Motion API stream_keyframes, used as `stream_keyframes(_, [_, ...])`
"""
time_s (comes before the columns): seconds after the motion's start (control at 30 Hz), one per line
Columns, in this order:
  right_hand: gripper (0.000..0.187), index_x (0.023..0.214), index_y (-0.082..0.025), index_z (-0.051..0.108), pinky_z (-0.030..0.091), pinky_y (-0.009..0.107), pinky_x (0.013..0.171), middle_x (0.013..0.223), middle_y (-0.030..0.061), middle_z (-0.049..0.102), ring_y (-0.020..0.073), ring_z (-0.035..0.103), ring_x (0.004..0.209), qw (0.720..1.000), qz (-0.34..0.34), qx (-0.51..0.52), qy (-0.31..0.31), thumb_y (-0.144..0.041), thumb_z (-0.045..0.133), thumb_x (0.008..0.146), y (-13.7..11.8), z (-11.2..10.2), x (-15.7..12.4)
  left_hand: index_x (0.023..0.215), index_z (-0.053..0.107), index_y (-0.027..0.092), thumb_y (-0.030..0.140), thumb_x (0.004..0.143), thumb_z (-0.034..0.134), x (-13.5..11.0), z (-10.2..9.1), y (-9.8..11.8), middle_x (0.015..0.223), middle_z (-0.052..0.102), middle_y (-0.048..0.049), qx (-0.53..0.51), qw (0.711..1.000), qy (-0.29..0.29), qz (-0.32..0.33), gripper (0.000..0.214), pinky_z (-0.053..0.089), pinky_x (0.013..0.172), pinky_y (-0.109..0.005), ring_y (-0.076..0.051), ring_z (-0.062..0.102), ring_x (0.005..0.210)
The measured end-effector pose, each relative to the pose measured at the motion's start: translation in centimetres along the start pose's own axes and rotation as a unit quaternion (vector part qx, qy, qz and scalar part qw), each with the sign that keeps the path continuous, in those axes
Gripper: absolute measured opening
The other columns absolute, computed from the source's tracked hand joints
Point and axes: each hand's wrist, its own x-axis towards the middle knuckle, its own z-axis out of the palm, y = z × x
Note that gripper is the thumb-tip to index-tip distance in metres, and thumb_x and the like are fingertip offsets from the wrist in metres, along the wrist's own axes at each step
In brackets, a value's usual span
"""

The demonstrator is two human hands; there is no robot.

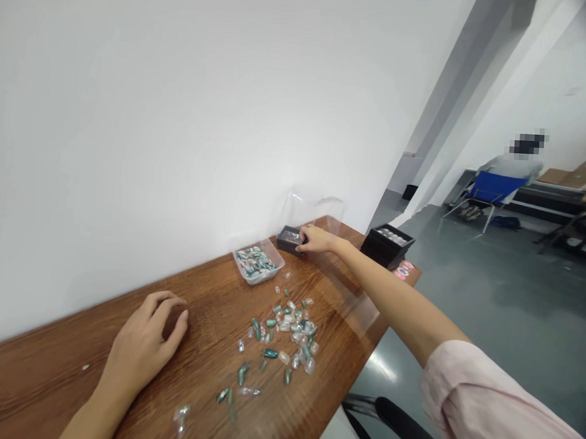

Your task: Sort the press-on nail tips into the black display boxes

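Right hand (316,239) is at the far end of the tabletop (53,384), fingers and thumb closed on the right end of a small black box (288,239), which looks like a pinch; can't tell how firm. Box sits close to the wall (181,109). Its contents are too small to read. Left hand (144,339) rests on the tabletop near the edge by the wall, fingers loosely curled, nothing visible in it, well apart from the pieces. Clear plastic tray (257,263) is just left of the box, against the wall, filled with teal and clear oblong pieces (255,262). More of the same pieces (287,334) lie loose across the tabletop, between the hands and below the tray. Clear plastic sheet (313,207) stands behind the box. Black tray (387,245) sits at the tabletop's far corner, right of the right hand, holding a row of pale items. Pink sleeve (499,407) covers the right upper arm. Another person (514,169) sits in a blue chair (495,189) across the room.
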Motion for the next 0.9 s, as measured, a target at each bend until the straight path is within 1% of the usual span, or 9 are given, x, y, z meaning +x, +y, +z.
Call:
stream_keyframes(0.2, [0.041, 0.091, -0.018, 0.059, 0.047, 0.027, 0.076, 0.1, 0.0075, 0.064, 0.0213, 0.061, 0.089, 1.0, 0.024, 0.011, 0.005, -0.045, 0.083, 0.07, -0.8, -0.5, -0.5, 0.106, 0.059, 0.023, 0.044, 0.1, 0.045, 0.1, -0.3, 0.1, 0.114, 0.061, -0.0068, -0.005, 1.0, -0.011, -0.005, 0.026, 0.053, 0.084, -0.034, -0.022, 0.067, 0.097])
stream_keyframes(0.3, [0.047, 0.095, -0.019, 0.054, 0.045, 0.028, 0.069, 0.099, 0.0076, 0.063, 0.0212, 0.059, 0.086, 0.999, 0.042, 0.015, 0.022, -0.05, 0.079, 0.071, -1.5, -1.7, -1.3, 0.106, 0.06, 0.023, 0.043, 0.1, 0.045, 0.1, -0.4, 0.3, 0.114, 0.062, -0.0067, -0.006, 1.0, -0.014, -0.012, 0.026, 0.053, 0.083, -0.034, -0.022, 0.067, 0.097])
stream_keyframes(0.4, [0.046, 0.09, -0.021, 0.049, 0.041, 0.028, 0.064, 0.094, 0.0058, 0.063, 0.0203, 0.057, 0.082, 0.997, 0.054, 0.031, 0.044, -0.051, 0.077, 0.07, -2.4, -3.4, -2.6, 0.106, 0.06, 0.023, 0.043, 0.1, 0.045, 0.2, -0.5, 0.5, 0.114, 0.061, -0.006, -0.008, 1.0, -0.02, -0.017, 0.025, 0.053, 0.083, -0.034, -0.022, 0.067, 0.096])
stream_keyframes(0.5, [0.044, 0.084, -0.023, 0.044, 0.038, 0.029, 0.06, 0.088, 0.0048, 0.063, 0.0191, 0.054, 0.075, 0.995, 0.066, 0.04, 0.071, -0.051, 0.075, 0.071, -3.1, -5.3, -5.0, 0.106, 0.06, 0.023, 0.042, 0.1, 0.045, 0.3, -0.5, 0.7, 0.114, 0.061, -0.0056, -0.013, 0.999, -0.021, -0.021, 0.025, 0.052, 0.084, -0.035, -0.022, 0.067, 0.096])
stream_keyframes(0.63, [0.042, 0.078, -0.025, 0.04, 0.035, 0.03, 0.056, 0.076, 0.0016, 0.059, 0.0178, 0.05, 0.066, 0.982, 0.119, 0.064, 0.134, -0.052, 0.071, 0.075, -4.0, -6.6, -10.3, 0.106, 0.059, 0.022, 0.041, 0.1, 0.045, 0.3, -0.5, 0.6, 0.115, 0.06, -0.0061, -0.022, 0.999, -0.019, -0.018, 0.024, 0.052, 0.086, -0.035, -0.022, 0.066, 0.098])
stream_keyframes(0.7, [0.043, 0.079, -0.025, 0.038, 0.035, 0.029, 0.054, 0.071, -0.0009, 0.057, 0.0174, 0.05, 0.063, 0.971, 0.139, 0.118, 0.157, -0.053, 0.072, 0.075, -4.8, -6.0, -13.4, 0.107, 0.059, 0.022, 0.039, 0.1, 0.046, 0.3, -0.4, 0.6, 0.115, 0.06, -0.0065, -0.023, 0.999, -0.019, -0.016, 0.023, 0.052, 0.088, -0.036, -0.022, 0.066, 0.099])
stream_keyframes(0.77, [0.045, 0.081, -0.026, 0.038, 0.037, 0.029, 0.053, 0.069, -0.0028, 0.056, 0.0173, 0.05, 0.061, 0.958, 0.132, 0.212, 0.14, -0.053, 0.073, 0.077, -6.2, -4.5, -16.2, 0.107, 0.058, 0.022, 0.038, 0.1, 0.046, 0.3, -0.4, 0.7, 0.114, 0.06, -0.0065, -0.023, 0.999, -0.021, -0.018, 0.021, 0.052, 0.088, -0.036, -0.022, 0.066, 0.099])
stream_keyframes(0.83, [0.047, 0.081, -0.026, 0.035, 0.041, 0.029, 0.055, 0.08, -0.001, 0.062, 0.0173, 0.054, 0.065, 0.93, 0.078, 0.338, 0.119, -0.054, 0.073, 0.08, -8.3, -2.6, -18.1, 0.107, 0.058, 0.022, 0.037, 0.1, 0.046, 0.3, -0.4, 0.7, 0.114, 0.06, -0.0068, -0.023, 0.999, -0.026, -0.018, 0.02, 0.052, 0.09, -0.036, -0.022, 0.065, 0.1])
stream_keyframes(0.9, [0.048, 0.084, -0.026, 0.033, 0.045, 0.03, 0.059, 0.099, 0.0014, 0.066, 0.0169, 0.057, 0.071, 0.89, 0.012, 0.449, 0.08, -0.05, 0.075, 0.081, -11.2, -0.9, -18.9, 0.108, 0.057, 0.022, 0.037, 0.1, 0.046, 0.3, -0.5, 0.8, 0.115, 0.06, -0.0073, -0.023, 0.999, -0.027, -0.021, 0.02, 0.052, 0.091, -0.037, -0.023, 0.065, 0.101])
